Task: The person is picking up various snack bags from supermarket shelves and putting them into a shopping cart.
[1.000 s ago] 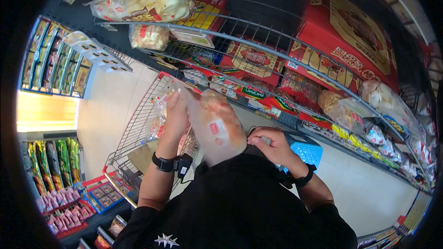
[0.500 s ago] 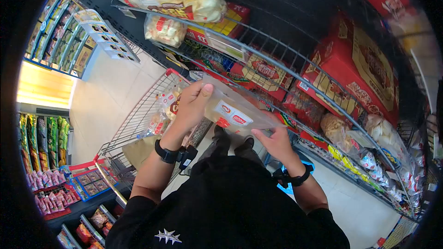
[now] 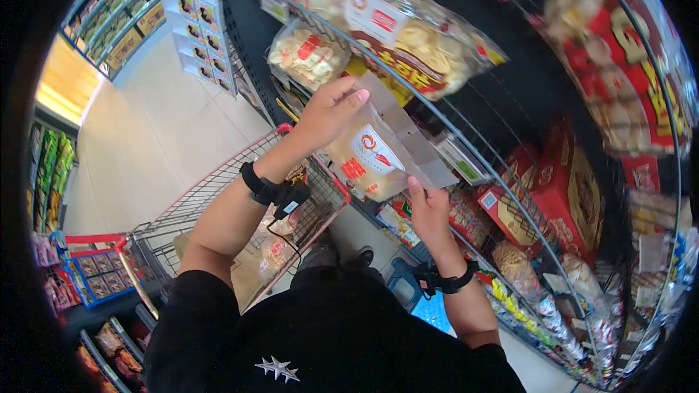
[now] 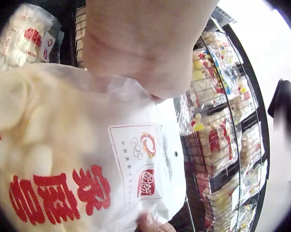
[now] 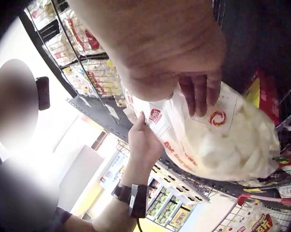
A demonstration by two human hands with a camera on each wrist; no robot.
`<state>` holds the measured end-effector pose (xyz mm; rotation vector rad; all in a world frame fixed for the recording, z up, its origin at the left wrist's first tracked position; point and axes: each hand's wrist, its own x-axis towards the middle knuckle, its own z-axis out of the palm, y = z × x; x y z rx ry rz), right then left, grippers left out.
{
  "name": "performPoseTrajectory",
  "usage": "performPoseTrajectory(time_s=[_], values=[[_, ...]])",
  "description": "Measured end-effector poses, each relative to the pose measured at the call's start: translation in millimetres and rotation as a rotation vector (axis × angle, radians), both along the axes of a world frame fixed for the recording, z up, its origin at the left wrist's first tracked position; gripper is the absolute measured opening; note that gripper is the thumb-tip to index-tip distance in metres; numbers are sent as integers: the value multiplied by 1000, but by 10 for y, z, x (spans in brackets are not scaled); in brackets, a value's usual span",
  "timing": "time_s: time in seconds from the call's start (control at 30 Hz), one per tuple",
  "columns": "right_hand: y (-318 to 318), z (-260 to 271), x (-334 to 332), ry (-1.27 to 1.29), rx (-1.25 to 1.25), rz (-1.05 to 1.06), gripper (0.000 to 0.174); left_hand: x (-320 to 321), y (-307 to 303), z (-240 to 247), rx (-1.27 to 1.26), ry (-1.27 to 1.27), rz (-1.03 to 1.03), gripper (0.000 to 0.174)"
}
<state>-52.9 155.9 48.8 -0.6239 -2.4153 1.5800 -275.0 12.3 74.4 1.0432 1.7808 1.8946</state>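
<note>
A clear plastic bag of pale crackers with red print (image 3: 370,156) is held up between both hands in front of the shelf. My left hand (image 3: 329,116) pinches its upper left corner, thumb on top. My right hand (image 3: 431,220) pinches the lower right corner between thumb and fingers. The left wrist view shows the bag (image 4: 58,164) close up, its white label near my right fingertips (image 4: 152,223). In the right wrist view, my right hand's fingers (image 5: 199,94) lie over the bag (image 5: 232,150) and my left hand (image 5: 144,145) grips its far edge.
A wire shelf holds more cracker bags (image 3: 408,36), a hanging small bag (image 3: 309,54) and red boxes (image 3: 568,189). A shopping cart (image 3: 218,196) with bags inside stands at the left. A blue stool-like object (image 3: 403,285) is on the floor.
My right hand has come up to grip the bag, which was hanging from my left hand. Both hands have lifted the bag nearer the shelf, and the view has turned.
</note>
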Motion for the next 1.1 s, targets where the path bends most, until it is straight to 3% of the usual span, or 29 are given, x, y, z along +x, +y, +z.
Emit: performPoseTrajectory(time_s=[0.07, 0.17, 0.3, 0.47, 0.5, 0.53, 0.6, 0.63, 0.67, 0.87, 0.97, 1.03, 1.1], values=[[-90, -7, -257, -114, -14, -17, 29, -247, -151, -23, 89, -35, -46, 23], [-218, -72, -630, 257, 166, 22, 28, -536, -236, -96, 259, -17, -47, 13], [-239, -210, -1036, 345, 82, -20, 33, -935, -192, -282, 344, 79, -12, 7], [-167, -624, -1275, 318, 110, -81, 29, -1247, -61, -615, 344, 12, 14, 11], [-124, -723, -1290, 210, 121, -110, 21, -1313, 24, -735, 372, 3, 31, 13], [-97, -792, -1345, 106, 132, -138, 24, -1402, 105, -886, 385, 8, 46, 13], [-77, -863, -1472, 217, 113, -131, 26, -1579, 226, -1146, 214, 66, 50, 11], [-18, -868, -1501, 134, 169, -100, 26, -1650, 221, -1171, 36, 159, 120, 11], [26, -893, -1530, 50, 225, -71, 26, -1695, 235, -1203, 41, 157, 132, 11], [196, -1179, -1820, 186, 231, 24, 29, -1803, 390, -1432, 86, 101, 127, 17], [183, -1056, -1845, 66, 227, 27, 27, -1690, 274, -1353, -142, 191, 208, 30], [212, -1091, -1812, 10, 184, 5, 27, -1717, 240, -1523, 151, 89, 150, 43], [281, -1256, -1757, 54, 135, 10, 25, -1714, 58, -1731, 138, 27, 73, 46]])
